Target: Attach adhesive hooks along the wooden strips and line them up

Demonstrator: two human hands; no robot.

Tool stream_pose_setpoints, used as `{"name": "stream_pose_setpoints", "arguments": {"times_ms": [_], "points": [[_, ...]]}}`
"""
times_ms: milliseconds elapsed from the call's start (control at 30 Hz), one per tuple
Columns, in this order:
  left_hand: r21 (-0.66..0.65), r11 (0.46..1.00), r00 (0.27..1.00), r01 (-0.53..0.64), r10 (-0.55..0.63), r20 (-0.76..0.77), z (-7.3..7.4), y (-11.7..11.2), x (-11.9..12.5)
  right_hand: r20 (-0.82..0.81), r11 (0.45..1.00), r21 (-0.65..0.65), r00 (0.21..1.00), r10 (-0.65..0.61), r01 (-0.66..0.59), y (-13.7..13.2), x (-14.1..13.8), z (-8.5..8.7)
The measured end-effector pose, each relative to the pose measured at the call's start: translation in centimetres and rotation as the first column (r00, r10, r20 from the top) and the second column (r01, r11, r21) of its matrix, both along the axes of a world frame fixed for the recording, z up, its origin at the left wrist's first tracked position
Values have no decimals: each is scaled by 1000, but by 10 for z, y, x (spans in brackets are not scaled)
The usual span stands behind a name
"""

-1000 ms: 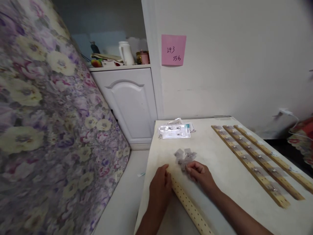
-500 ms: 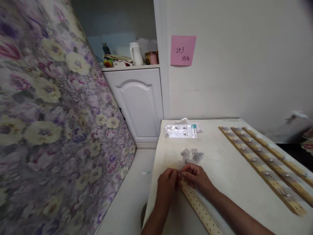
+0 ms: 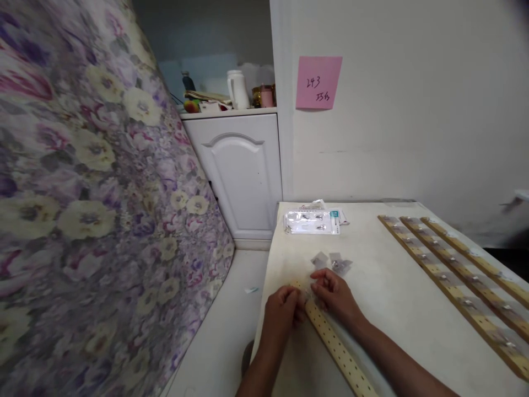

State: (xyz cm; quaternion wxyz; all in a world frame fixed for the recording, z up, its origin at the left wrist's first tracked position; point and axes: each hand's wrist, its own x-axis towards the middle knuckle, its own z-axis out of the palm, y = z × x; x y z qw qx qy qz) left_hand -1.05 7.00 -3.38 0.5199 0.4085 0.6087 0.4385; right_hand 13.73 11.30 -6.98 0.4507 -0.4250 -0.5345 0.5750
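Two-handed, works over the far end of a pale perforated strip (image 3: 338, 350), laid slantwise along the near left part of a white table (image 3: 372, 248). With the left hand (image 3: 281, 310), grasps the strip close to that end, bending thumb and fingers about it. Has a clear packet (image 3: 308, 296) on top of the strip, just beside those fingertips (too blurred to make out its contents). Holds the right hand (image 3: 334, 292) just right of the strip, with fingers loosely bent and released, thumb and forefinger parted. Just beyond the right hand, has a few small clear packets (image 3: 341, 266) lying flat on the table. Farther off, near the far left corner, has a clear blister pack (image 3: 312, 222) with small metal pieces inside. To the right, well apart from both hands, has three wooden strips (image 3: 454, 291) side by side, bearing clear packets in rows. On the far wall, has a pink note (image 3: 319, 82) (marked 243); to the left, a floral curtain (image 3: 103, 193).
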Motion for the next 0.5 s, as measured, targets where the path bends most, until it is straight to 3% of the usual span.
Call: {"name": "stream_pose_setpoints", "arguments": {"times_ms": [167, 367, 500], "points": [[-11, 999, 999, -45, 45, -14, -11, -1, -7, 31, 998, 3, 998, -57, 57, -7, -3, -4], [119, 992, 955, -51, 83, -284, -16, -8, -6, 150, 992, 72, 982, -116, 106, -4, -7, -3], [120, 993, 944, -16, 55, -325, -14, -9, -5, 234, 988, 115, 964, -128, 103, -2, -7, -2]]}}
